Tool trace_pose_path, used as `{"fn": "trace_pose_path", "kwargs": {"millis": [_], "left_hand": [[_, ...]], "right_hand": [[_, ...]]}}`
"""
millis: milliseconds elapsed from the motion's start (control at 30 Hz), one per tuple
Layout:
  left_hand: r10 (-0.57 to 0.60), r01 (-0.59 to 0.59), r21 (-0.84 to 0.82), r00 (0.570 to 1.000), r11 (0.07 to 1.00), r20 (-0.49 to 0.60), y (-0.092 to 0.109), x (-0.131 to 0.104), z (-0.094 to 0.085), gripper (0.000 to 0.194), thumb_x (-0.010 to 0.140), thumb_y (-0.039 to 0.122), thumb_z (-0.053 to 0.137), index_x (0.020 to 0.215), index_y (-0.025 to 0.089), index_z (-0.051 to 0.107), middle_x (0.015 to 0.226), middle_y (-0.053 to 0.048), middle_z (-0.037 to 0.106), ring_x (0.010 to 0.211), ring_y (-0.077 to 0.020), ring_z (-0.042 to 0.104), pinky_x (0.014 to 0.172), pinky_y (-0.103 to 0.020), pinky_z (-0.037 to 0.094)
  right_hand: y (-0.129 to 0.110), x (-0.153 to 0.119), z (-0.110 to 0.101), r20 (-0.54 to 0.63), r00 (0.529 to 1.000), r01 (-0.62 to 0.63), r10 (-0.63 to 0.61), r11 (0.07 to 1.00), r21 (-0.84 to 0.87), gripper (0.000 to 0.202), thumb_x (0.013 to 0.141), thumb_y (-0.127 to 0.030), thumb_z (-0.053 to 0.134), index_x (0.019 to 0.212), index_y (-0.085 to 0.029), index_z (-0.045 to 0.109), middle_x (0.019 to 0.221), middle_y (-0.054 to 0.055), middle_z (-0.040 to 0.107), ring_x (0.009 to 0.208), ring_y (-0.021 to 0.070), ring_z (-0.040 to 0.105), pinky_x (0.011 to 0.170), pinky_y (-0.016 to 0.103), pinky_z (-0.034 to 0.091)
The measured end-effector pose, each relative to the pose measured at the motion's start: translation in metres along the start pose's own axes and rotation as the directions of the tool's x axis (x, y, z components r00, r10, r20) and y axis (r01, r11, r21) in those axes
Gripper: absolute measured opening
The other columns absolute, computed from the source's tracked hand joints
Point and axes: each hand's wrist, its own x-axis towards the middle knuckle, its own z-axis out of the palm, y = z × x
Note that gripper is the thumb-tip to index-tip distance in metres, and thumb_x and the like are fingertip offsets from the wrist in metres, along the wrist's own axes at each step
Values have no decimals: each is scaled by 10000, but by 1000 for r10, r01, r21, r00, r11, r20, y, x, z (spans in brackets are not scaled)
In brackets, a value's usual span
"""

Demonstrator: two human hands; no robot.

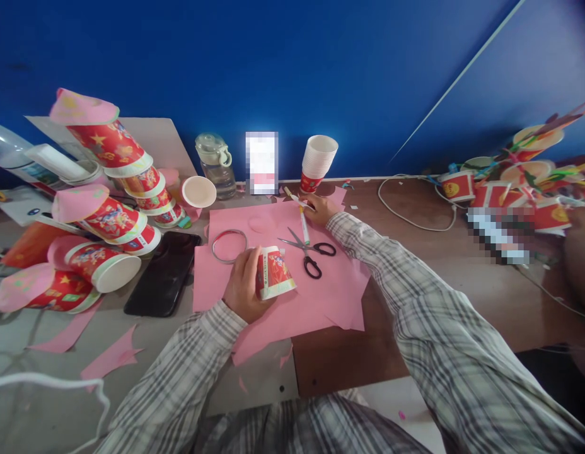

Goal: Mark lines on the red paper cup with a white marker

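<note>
My left hand (249, 287) is closed around a red printed paper cup (277, 272), which stands mouth down above pink paper (268, 328). Farther off, my right hand (319, 210) has its fingers together on a slim white pen (293, 194) with a yellowish end; the grip is partly hidden. Just below those fingers lies a white marker with a green tip (304, 227). Black-handled scissors (307, 251) rest partly spread on the pink paper between my hands. A grey ring, like a tape roll or wire loop (229, 246), lies beyond my left hand.
A stack of paper cups (319, 157) stands by the blue wall, near a lit screen (261, 162) and a water jug (215, 165). At left are cup towers with pink cones (125, 157) and a black phone (162, 274). Decorated cups (505, 192) and a cable (418, 224) lie right.
</note>
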Motion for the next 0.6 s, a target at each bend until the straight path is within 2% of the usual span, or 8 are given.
{"fn": "trace_pose_path", "kwargs": {"millis": [233, 367, 467, 600], "left_hand": [[0, 0, 2, 1000, 1000, 5, -1, -1, 0, 819, 700, 448, 596, 1344, 170, 172, 1207, -174, 431, 1136, -319, 445, 981, -538, 444], [11, -11, 4, 1000, 1000, 1, -2, -1, 0, 819, 688, 408, 604, 1340, 154, 179, 1209, -176, 428, 1134, -314, 443, 981, -526, 443], [20, -20, 3, 1000, 1000, 8, -2, -2, 0, 825, 674, 394, 619, 1332, 129, 198, 1213, -183, 429, 1137, -308, 444, 990, -508, 439], [37, -37, 8, 999, 999, 7, -1, -2, -1, 819, 686, 420, 609, 1330, 118, 203, 1200, -193, 438, 1126, -310, 454, 984, -510, 441]], "right_hand": [[-8, 4, 3, 5, 999, -38, 38, 998, -40, 366, 764, -183, 565, 1128, -142, 558, 884, 114, 681, 659, 174, 473, 647, 307, 316], [-15, 5, 0, 28, 998, -48, 50, 997, -62, 398, 781, -279, 584, 1151, -139, 535, 894, 130, 676, 655, 184, 475, 636, 312, 304], [-22, 1, -6, 33, 999, -35, 37, 997, -68, 409, 809, -332, 553, 1154, -115, 520, 881, 140, 667, 675, 192, 486, 633, 309, 305], [-35, -13, -23, 21, 1000, 10, -9, 998, -55, 375, 855, -339, 476, 1153, -115, 512, 1051, 168, 626, 766, 201, 524, 671, 312, 341]]}}
